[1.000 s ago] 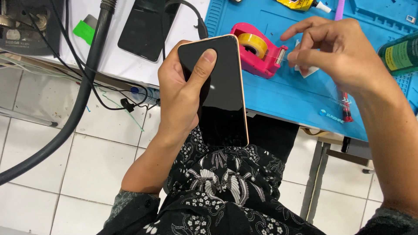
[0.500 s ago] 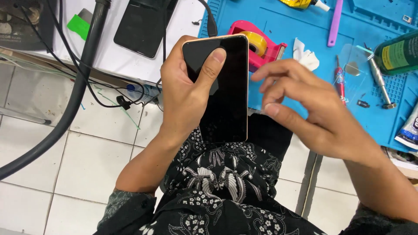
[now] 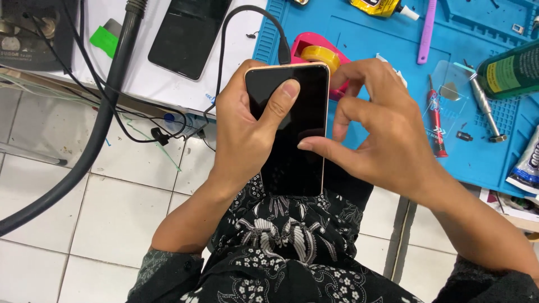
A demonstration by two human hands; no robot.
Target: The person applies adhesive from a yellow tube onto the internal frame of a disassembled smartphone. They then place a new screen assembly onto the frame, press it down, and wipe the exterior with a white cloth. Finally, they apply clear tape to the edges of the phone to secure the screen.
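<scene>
Smartphone (image 3: 295, 129) with dark screen and pale gold edge, held upright over the lap, just in front of the blue work mat (image 3: 393, 73). Gripped from the left side by the left hand (image 3: 241, 140), fingers wrapped behind the body, thumb laid across the upper part of the glass. Met at its right edge by the right hand (image 3: 387, 134), thumb tip touching the screen near the middle, index and middle fingers curled loosely above, holding nothing that can be seen. Just behind the phone's top, partly hidden: pink tape dispenser (image 3: 314, 47) with a yellow roll. Farther right on the mat: red-handled tool (image 3: 435, 120), clear glass sheet (image 3: 449, 90), metal screwdriver (image 3: 483, 104), green bottle (image 3: 508, 70), purple stick (image 3: 428, 28). Up left on the white table: second dark phone (image 3: 188, 33), black cable (image 3: 224, 62), thick grey hose (image 3: 106, 101) running down across the tiled floor (image 3: 112, 219).
</scene>
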